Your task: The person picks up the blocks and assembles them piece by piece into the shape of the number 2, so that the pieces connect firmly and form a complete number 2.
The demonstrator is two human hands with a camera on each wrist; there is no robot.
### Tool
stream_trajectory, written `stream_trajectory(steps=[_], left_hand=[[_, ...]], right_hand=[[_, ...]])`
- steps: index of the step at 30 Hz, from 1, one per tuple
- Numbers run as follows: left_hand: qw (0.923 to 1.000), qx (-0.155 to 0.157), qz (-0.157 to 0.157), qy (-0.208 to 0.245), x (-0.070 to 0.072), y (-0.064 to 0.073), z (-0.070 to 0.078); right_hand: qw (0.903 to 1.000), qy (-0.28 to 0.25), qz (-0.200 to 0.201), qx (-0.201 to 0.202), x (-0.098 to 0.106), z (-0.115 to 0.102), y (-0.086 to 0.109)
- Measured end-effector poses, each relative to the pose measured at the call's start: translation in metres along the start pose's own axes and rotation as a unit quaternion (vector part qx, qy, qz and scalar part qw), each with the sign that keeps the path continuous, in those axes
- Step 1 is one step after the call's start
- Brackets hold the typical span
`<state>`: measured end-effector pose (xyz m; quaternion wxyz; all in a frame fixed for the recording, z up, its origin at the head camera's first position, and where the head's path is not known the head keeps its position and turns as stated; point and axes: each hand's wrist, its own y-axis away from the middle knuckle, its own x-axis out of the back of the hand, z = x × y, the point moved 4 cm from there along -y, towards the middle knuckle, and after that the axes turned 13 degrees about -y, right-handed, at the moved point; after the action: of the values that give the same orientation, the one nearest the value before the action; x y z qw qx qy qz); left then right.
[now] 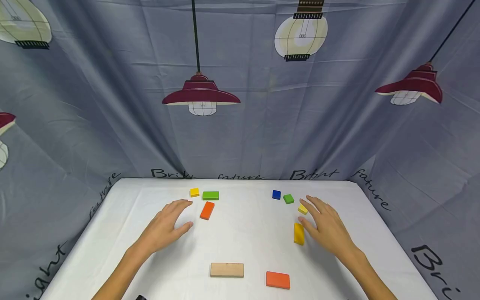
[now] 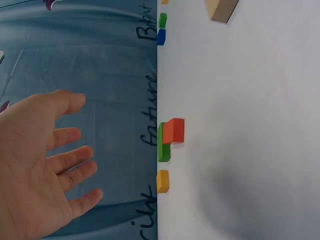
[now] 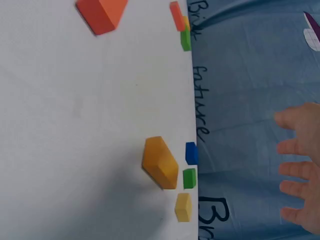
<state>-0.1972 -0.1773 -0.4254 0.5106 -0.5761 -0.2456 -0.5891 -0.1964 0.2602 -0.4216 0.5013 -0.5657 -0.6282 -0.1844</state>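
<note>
Across the white table (image 1: 247,237), you hold your left hand (image 1: 163,225) and right hand (image 1: 330,225) raised, both released, fingers loosely spread. The wooden block (image 1: 226,270) lies nearer you, between your forearms. The long yellow block (image 1: 298,234) sits just beside your right thumb; the orange block (image 1: 207,210), just right of your left fingertips; the small yellow block (image 1: 302,209), partly beneath your right fingers.

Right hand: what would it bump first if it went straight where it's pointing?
Probably the small green block, though the right hand looks raised, so it might pass over; height is hard to judge.
</note>
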Motion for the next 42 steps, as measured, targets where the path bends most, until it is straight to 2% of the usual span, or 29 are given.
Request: stream_trajectory(steps=[9, 17, 24, 28, 33, 42], left_hand=[[0.9966, 0.005, -0.034, 0.074, -0.021, 0.013, 0.016], [0.982, -0.033, -0.069, 0.173, -0.041, 0.028, 0.031], [0.9742, -0.06, -0.1, 0.193, -0.054, 0.031, 0.043], [0.9696, -0.064, -0.12, 0.203, -0.063, 0.034, 0.05], [0.9658, -0.072, -0.133, 0.211, -0.075, 0.04, 0.058], [0.9641, -0.096, -0.134, 0.208, -0.088, 0.048, 0.065]], right_hand=[[0.9981, -0.059, 0.013, -0.007, -0.005, -0.008, 0.015], [0.99, -0.123, 0.0, -0.069, -0.014, -0.008, 0.038], [0.9805, -0.173, -0.018, -0.092, -0.033, -0.014, 0.051], [0.9753, -0.203, -0.034, -0.081, -0.043, -0.018, 0.059], [0.9602, -0.249, -0.084, -0.094, -0.056, -0.019, 0.069], [0.918, -0.334, -0.159, -0.144, -0.084, -0.021, 0.082]])
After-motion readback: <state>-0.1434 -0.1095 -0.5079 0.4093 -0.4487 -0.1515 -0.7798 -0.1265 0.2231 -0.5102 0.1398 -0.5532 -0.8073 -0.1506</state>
